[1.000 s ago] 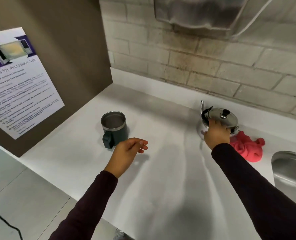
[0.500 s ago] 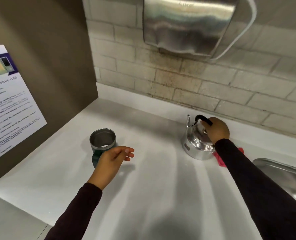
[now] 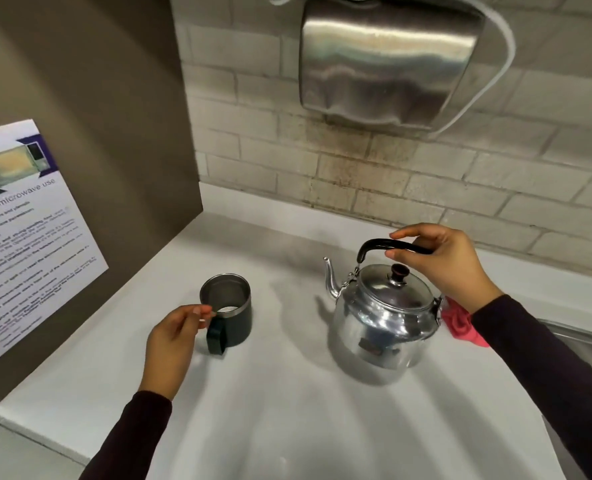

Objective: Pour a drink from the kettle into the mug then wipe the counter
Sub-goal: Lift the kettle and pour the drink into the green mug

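We see the right hand [image 3: 450, 261] gripping the kettle [image 3: 384, 317] by its black handle | left hand [image 3: 173, 344] loosely curled, fingertips at the mug [image 3: 230, 315] rim | shiny kettle, dark mug on the counter [image 3: 287, 410]

Single head-worn wide-angle view, angled forward and down from close above the white counter [image 3: 287, 393]. Faces the far brick wall [image 3: 408, 188]; brown panel [image 3: 79, 98] at left, both forearms entering from the near edge.

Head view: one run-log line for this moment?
phase: pre-pour | right hand: gripping kettle handle | left hand: at mug handle | cloth: behind kettle
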Demonstrator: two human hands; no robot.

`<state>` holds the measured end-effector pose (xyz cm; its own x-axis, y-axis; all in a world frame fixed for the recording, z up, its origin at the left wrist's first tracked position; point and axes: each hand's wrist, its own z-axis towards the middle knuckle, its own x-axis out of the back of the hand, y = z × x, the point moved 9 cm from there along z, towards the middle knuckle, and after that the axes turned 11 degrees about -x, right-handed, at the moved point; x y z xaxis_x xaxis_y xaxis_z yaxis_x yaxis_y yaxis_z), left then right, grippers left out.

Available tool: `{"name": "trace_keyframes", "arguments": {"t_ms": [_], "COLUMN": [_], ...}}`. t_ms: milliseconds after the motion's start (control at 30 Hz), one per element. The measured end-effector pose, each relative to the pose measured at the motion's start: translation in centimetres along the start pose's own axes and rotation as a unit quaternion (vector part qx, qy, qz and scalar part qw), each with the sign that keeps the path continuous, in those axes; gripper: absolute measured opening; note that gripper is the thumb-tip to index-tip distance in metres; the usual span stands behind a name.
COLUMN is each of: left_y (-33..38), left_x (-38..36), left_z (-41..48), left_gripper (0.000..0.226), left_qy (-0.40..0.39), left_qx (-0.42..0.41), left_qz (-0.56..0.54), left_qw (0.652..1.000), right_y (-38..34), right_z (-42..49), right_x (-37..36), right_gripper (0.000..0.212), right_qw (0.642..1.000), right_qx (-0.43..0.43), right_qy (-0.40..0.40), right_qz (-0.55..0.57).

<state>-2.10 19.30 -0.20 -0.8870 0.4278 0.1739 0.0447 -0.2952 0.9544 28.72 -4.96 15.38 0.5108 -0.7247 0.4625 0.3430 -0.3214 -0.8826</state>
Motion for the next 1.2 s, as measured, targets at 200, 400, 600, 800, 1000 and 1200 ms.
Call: {"name": "trace_keyframes", "arguments": {"t_ms": [200, 400, 600, 800, 1000, 1200], "left_y": [-5.0, -6.7, -7.2, -7.3, -7.5, -7.5], "left_x": [0.2, -3.0, -3.9, -4.2, -4.2, -4.2], "left_z": [-0.5, -0.8, -0.7, -0.7, -0.7, -0.4], "left_gripper": [0.015, 0.033, 0.044, 0.044, 0.044, 0.044], "left_qy": [-0.011, -0.095, -0.128, -0.153, -0.162, -0.165], "left_qx": [0.088, 0.120, 0.111, 0.107, 0.104, 0.094], "left_qz": [0.003, -0.025, -0.028, -0.027, -0.021, -0.016], "left_qw": [0.996, 0.988, 0.985, 0.982, 0.981, 0.982], "right_y": [-5.7, -8.9, -10.6, -11.6, -11.8, -11.9], "right_z": [-1.4, -1.6, -1.1, -0.9, -0.3, 0.1], "right_x": [-4.6, -9.4, -13.7, -16.4, -17.2, -17.6], "right_gripper": [0.022, 0.021, 0.016, 0.018, 0.015, 0.015], "right_qw": [0.996, 0.978, 0.940, 0.908, 0.904, 0.901], "right_qx": [0.053, 0.074, 0.100, 0.126, 0.126, 0.124], "right_qy": [-0.070, -0.129, -0.152, -0.170, -0.167, -0.172], "right_qz": [-0.031, -0.147, -0.287, -0.361, -0.373, -0.380]}}
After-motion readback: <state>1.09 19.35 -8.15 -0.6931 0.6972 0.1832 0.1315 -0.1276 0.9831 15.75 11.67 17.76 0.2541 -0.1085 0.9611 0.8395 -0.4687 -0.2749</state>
